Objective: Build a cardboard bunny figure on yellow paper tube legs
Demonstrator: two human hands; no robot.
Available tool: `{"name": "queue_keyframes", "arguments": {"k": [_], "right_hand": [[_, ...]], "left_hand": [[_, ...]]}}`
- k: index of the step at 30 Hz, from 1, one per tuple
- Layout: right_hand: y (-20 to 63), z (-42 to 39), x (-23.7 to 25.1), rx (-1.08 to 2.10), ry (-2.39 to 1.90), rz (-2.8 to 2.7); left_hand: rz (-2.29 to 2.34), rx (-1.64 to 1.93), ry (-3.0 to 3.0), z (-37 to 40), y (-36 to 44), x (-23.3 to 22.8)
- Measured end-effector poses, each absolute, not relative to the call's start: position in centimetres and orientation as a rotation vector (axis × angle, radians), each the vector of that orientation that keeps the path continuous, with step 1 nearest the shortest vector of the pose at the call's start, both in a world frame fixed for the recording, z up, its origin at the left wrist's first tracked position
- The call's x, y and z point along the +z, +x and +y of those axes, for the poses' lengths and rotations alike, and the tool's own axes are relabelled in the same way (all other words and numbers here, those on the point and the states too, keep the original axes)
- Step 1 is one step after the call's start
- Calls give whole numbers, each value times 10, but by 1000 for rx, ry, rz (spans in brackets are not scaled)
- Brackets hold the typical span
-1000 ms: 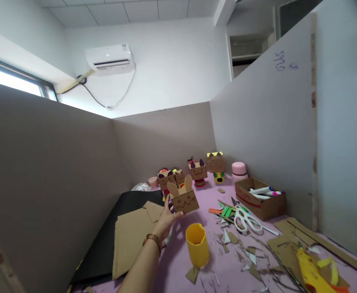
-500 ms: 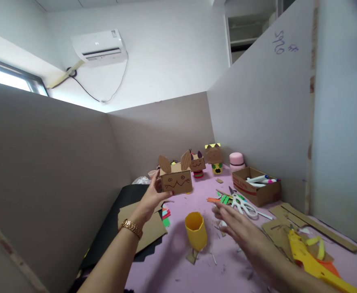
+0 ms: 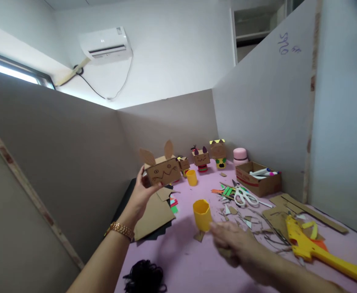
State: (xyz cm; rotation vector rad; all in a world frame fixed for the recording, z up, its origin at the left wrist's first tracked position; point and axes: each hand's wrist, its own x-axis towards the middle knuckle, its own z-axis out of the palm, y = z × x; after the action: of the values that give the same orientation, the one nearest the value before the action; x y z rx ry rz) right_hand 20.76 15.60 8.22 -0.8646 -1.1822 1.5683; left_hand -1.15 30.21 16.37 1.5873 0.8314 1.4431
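The counter (image 3: 178, 260) is a soft-looking pink sheet, walled on three sides by plain grey partitions (image 3: 75, 138) and strewn with paper offcuts. On it lie flat brown cardboard sheets (image 3: 154, 213) over black paper, and at the right a long yellow plastic tool (image 3: 318, 250).

The box (image 3: 162, 171) is held up in the air above the counter's left part, tilted a little — a small brown cardboard block with two leaf-shaped ears standing on top and a drawn face: round eyes and a zigzag mouth. The left hand (image 3: 142, 195) grips it from below and from its left end, fingers (image 3: 142, 176) curled up against the side, thumb under the bottom edge.

Below and to the right of the box a yellow cup (image 3: 202, 215) stands upright, faceted, matte and open-topped, with a cardboard scrap at its base. The right hand (image 3: 236, 244) hovers low over the counter just right of the cup, blurred, fingers stretched out and loosely together, not touching the cup as far as can be seen.

Farther back stand white scissors (image 3: 245, 197), an open cardboard tray of markers (image 3: 259, 179), a smaller yellow cup (image 3: 191, 177) and three little box figures (image 3: 201, 158).
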Motion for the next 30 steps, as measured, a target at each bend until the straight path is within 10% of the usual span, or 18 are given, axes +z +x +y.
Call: {"name": "queue_keyframes", "arguments": {"k": [30], "right_hand": [[292,165,76,923,-1207,-1319]], "left_hand": [[680,1427,1425,248,25,154]]}}
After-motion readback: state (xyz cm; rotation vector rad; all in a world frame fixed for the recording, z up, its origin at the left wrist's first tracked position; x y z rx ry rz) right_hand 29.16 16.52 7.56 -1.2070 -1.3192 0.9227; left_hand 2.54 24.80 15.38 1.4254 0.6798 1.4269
